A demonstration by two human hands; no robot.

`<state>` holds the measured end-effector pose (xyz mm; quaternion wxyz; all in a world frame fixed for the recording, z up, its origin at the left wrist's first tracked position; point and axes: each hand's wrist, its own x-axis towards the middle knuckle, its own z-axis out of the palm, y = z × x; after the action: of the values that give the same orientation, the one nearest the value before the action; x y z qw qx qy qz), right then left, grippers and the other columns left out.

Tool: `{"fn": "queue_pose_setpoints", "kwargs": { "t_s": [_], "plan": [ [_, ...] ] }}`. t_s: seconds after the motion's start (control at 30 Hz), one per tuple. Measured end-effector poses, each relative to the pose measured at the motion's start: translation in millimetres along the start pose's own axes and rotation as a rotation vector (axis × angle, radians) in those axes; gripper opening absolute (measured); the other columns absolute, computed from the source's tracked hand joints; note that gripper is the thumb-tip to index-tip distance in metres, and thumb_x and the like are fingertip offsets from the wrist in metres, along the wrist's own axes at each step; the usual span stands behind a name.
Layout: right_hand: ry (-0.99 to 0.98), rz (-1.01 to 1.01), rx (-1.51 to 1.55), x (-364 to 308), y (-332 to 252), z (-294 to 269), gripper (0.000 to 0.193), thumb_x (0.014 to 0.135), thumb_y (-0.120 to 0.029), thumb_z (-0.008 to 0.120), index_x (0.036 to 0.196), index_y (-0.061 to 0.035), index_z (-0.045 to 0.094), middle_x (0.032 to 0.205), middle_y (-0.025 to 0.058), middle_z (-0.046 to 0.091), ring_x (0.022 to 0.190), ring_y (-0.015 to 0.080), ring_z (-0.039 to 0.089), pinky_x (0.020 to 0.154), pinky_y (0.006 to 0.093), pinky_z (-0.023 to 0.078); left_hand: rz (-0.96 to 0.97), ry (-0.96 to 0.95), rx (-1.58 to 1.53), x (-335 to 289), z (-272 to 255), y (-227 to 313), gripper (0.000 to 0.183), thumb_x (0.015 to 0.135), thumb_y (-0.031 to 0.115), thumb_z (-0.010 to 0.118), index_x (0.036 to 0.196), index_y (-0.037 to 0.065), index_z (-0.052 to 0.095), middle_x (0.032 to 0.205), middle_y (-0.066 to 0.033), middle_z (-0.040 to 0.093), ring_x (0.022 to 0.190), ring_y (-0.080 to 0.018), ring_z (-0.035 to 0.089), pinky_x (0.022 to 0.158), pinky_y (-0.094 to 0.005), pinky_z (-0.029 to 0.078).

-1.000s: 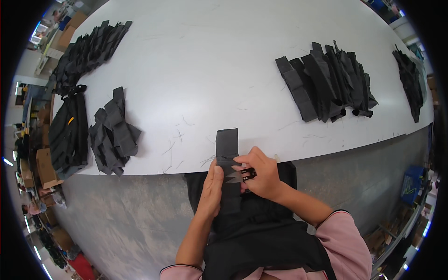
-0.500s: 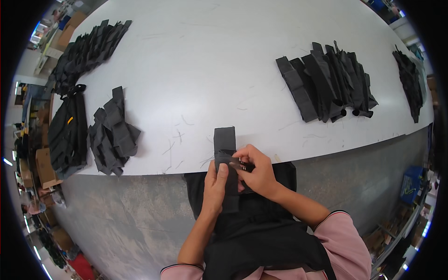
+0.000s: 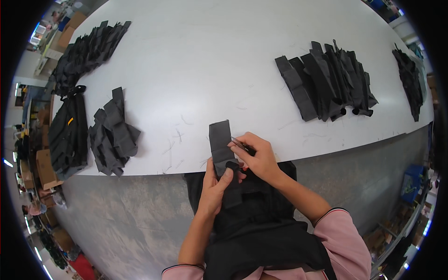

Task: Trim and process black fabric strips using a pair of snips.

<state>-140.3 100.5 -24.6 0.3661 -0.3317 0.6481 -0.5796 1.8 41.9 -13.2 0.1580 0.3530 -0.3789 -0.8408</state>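
A dark grey fabric strip is held upright at the table's near edge, its top end over the white surface and its lower end hanging in front of my black apron. My left hand is closed on the strip's lower half, thumb across the front over a dark folded part. My right hand grips a pair of dark thread snips, whose tips lie against the strip's right edge. The lower fingers near the strip are partly hidden.
On the white table lie a heap of dark strips at right, a smaller heap at left, and a longer heap behind it. A black bag-like piece sits at the left edge. Loose thread bits are scattered nearby.
The strip has tilted leftward and more of its upper part shows above my left hand. My right hand has brought the snips up along its right edge.
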Motion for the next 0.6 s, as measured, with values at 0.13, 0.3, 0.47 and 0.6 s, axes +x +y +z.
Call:
{"fn": "queue_pose_setpoints", "kwargs": {
  "t_s": [0.13,0.3,0.47,0.6],
  "plan": [
    [0.125,-0.081,-0.152,-22,1,-3,0.020,0.081,0.002,0.062,0.101,-0.0019,0.061,0.084,0.0024,0.052,0.070,0.0079,0.051,0.059,0.0224,0.043,-0.038,0.029,-0.063,-1,-8,3,0.043,0.094,0.022,0.055,0.128,0.004,0.036,0.111,-0.0149,0.059,0.090,-0.0202,0.062,0.080,-0.0315,0.050],
    [0.144,-0.226,-0.412,-17,-8,-13,0.026,0.075,-0.001,0.067,0.100,-0.0067,0.061,0.085,0.0076,0.052,0.062,0.0216,0.057,0.052,0.0294,0.046,-0.047,-0.033,-0.082,0,-6,4,0.043,0.094,0.022,0.054,0.129,0.005,0.035,0.117,-0.0173,0.057,0.092,-0.0221,0.062,0.079,-0.0323,0.050],
    [0.124,-0.300,-0.497,-16,-10,-19,0.026,0.072,-0.003,0.068,0.098,-0.0067,0.062,0.080,0.0071,0.051,0.059,0.0227,0.055,0.050,0.0318,0.042,0.017,-0.070,-0.083,-2,-5,5,0.045,0.092,0.018,0.057,0.128,0.004,0.033,0.118,-0.0200,0.056,0.091,-0.0260,0.063,0.077,-0.0343,0.051],
    [0.164,-0.446,-0.553,-11,-13,-17,0.026,0.070,-0.005,0.069,0.095,-0.0072,0.064,0.075,0.0051,0.051,0.057,0.0205,0.053,0.049,0.0308,0.041,0.005,-0.089,-0.107,-5,-3,7,0.043,0.091,0.014,0.058,0.125,0.003,0.034,0.117,-0.0214,0.055,0.089,-0.0278,0.063,0.074,-0.0350,0.052]
  ]
}}
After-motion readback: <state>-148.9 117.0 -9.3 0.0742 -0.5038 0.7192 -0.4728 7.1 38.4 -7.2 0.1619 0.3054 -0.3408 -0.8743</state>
